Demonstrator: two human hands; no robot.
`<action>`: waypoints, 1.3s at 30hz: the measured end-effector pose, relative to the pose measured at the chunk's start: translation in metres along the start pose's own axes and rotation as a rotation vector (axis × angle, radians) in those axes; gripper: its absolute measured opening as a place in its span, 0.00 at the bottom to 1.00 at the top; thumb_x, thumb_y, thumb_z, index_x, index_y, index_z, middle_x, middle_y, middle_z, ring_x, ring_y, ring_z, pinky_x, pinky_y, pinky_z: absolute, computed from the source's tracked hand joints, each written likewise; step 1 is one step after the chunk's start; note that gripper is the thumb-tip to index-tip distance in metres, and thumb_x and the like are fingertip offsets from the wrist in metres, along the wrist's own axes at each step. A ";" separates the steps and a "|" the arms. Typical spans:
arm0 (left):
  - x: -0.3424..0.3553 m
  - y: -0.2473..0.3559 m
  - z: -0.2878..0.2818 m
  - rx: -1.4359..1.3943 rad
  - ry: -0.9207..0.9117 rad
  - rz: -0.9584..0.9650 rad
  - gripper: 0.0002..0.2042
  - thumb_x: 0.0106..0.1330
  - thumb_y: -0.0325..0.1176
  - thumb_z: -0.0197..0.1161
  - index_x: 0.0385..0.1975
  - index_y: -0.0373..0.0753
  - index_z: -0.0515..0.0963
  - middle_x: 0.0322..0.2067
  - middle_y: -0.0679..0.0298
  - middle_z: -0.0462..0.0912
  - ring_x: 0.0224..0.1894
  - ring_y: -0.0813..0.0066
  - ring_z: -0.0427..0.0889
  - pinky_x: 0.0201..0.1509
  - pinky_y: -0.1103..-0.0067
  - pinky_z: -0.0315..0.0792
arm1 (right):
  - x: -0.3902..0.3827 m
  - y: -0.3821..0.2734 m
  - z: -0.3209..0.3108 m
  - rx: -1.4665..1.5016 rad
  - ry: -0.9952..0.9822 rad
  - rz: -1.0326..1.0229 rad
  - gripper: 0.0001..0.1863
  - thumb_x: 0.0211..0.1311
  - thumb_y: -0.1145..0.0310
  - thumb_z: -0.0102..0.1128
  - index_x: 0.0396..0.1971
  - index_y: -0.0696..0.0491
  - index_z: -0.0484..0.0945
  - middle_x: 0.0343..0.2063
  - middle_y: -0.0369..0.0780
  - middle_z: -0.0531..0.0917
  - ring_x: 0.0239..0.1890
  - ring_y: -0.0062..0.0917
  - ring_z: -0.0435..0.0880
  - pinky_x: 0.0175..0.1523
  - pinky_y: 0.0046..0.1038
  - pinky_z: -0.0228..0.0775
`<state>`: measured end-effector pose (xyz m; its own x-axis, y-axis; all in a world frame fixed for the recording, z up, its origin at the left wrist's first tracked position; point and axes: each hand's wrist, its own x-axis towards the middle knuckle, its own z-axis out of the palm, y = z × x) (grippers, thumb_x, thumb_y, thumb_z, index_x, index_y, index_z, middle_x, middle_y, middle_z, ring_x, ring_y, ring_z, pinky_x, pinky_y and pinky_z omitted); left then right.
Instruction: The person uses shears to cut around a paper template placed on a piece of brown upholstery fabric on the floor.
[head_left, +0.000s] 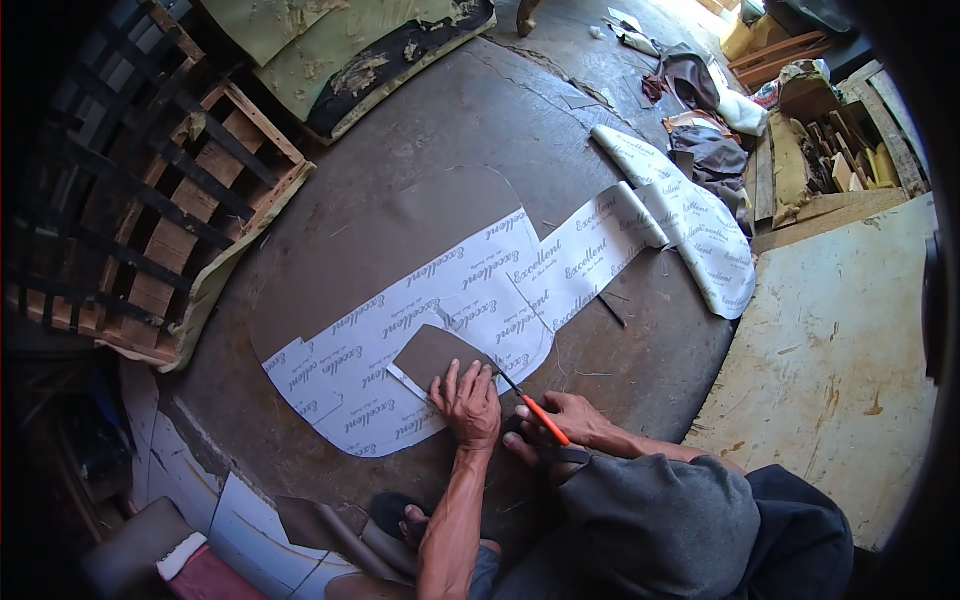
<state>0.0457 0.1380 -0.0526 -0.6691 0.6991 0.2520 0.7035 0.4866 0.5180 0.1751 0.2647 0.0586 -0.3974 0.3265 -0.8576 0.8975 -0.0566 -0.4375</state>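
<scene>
A small taupe piece with a pale edge [428, 355] lies on a white, print-backed sheet [365, 400] atop a larger taupe sheet [400, 240]. My left hand [465, 408] presses on the small piece, fingers apart and lying flat. My right hand [560, 420], lower right of it, grips an orange-handled tool [543, 420], apparently scissors; the dark tip is at the small piece’s right edge, beside my left fingers. A second white-backed strip [590, 250] runs up to the right, with a thin dark stick [613, 312] by it.
Wooden frames with black webbing [200, 210] stand at left. Torn foam [350, 50] lies at top, fabric scraps [700, 90] and a wood-scrap box [840, 150] at upper right. A pale board [820, 340] is at right, another rolled sheet [715, 250] beside it. My foot [405, 518] is below.
</scene>
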 end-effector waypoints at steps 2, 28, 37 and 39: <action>0.000 0.001 0.001 0.011 0.006 0.012 0.10 0.60 0.30 0.69 0.41 0.45 0.87 0.48 0.68 0.86 0.62 0.59 0.76 0.67 0.51 0.60 | -0.001 -0.002 0.001 0.019 -0.013 0.015 0.43 0.55 0.28 0.61 0.41 0.62 0.82 0.37 0.52 0.86 0.42 0.42 0.86 0.47 0.40 0.75; -0.001 -0.004 -0.004 -0.136 -0.003 -0.023 0.11 0.61 0.30 0.70 0.43 0.46 0.87 0.48 0.66 0.87 0.61 0.62 0.79 0.71 0.54 0.55 | 0.005 0.014 -0.006 0.053 -0.026 -0.078 0.37 0.60 0.34 0.64 0.39 0.61 0.83 0.32 0.45 0.87 0.36 0.29 0.85 0.40 0.34 0.75; -0.001 -0.009 -0.012 -0.220 -0.034 -0.040 0.11 0.62 0.31 0.69 0.44 0.46 0.87 0.49 0.66 0.86 0.61 0.64 0.79 0.72 0.61 0.55 | 0.030 0.004 -0.003 -0.001 -0.006 -0.181 0.43 0.56 0.28 0.62 0.45 0.61 0.84 0.36 0.48 0.88 0.42 0.32 0.87 0.47 0.35 0.77; 0.000 -0.009 -0.014 -0.227 -0.036 -0.045 0.11 0.62 0.31 0.70 0.44 0.46 0.87 0.49 0.66 0.86 0.61 0.64 0.79 0.72 0.61 0.56 | 0.028 0.004 -0.004 0.012 -0.018 -0.186 0.44 0.56 0.28 0.62 0.46 0.60 0.84 0.37 0.48 0.88 0.43 0.32 0.87 0.47 0.35 0.77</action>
<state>0.0356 0.1261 -0.0457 -0.6869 0.6994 0.1974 0.5986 0.3905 0.6994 0.1682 0.2775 0.0346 -0.5600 0.3150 -0.7663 0.8058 -0.0078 -0.5921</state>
